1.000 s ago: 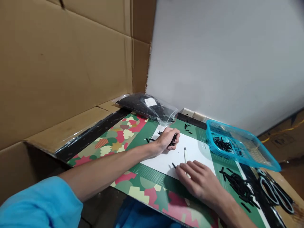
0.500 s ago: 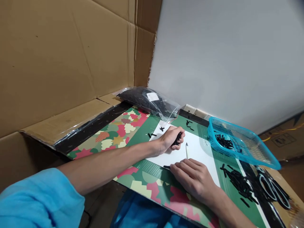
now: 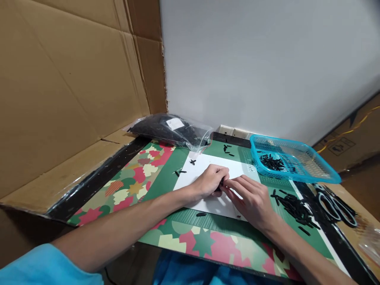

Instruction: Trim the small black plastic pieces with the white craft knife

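The left hand [image 3: 210,181] is curled around small black pieces [image 3: 221,183] over the white sheet [image 3: 204,166]; the right hand [image 3: 252,198], which lay flat a moment ago, has come across to pinch at them; its grip is hidden.

Right hand [image 3: 251,198] now against left hand [image 3: 209,181], white tool covered.
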`<state>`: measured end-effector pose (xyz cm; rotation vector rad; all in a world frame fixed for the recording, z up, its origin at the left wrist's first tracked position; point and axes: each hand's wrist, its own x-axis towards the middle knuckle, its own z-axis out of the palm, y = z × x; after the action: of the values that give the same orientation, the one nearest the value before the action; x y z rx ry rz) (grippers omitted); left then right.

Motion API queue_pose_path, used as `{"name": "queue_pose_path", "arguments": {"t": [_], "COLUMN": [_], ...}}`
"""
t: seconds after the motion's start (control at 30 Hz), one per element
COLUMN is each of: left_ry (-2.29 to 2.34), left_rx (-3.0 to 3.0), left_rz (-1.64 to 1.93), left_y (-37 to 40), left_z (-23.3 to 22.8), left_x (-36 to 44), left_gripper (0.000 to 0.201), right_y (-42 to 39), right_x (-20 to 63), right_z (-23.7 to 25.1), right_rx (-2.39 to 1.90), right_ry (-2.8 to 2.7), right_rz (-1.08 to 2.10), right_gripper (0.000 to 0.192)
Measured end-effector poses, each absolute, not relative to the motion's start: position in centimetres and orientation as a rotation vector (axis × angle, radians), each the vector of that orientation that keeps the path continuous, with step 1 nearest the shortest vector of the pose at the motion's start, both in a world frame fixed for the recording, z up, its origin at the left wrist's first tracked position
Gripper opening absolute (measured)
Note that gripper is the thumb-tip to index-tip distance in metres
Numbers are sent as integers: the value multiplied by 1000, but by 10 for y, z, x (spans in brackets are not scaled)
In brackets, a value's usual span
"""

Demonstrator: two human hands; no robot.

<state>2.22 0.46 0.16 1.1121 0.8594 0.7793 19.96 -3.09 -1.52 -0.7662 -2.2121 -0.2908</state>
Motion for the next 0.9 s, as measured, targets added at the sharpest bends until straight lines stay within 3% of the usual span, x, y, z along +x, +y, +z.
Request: {"name": "queue_pose_path", "arguments": {"t": [0.4, 0.9], "left_ry": [813, 785], "left_rx": [1028, 1004], "left_rz": [685, 727], "left_y": [3, 4], "left_z": [12, 11], "left_x": [16, 17], "left_gripper": [33, 41], "right_y": [-18, -19], "right_x": [220, 216], "right_z": [-18, -15], "right_rx": [-721, -817], "right_ry": [-2062, -1932], "right_rz": [-28, -40], "right_gripper": [14, 12]}}
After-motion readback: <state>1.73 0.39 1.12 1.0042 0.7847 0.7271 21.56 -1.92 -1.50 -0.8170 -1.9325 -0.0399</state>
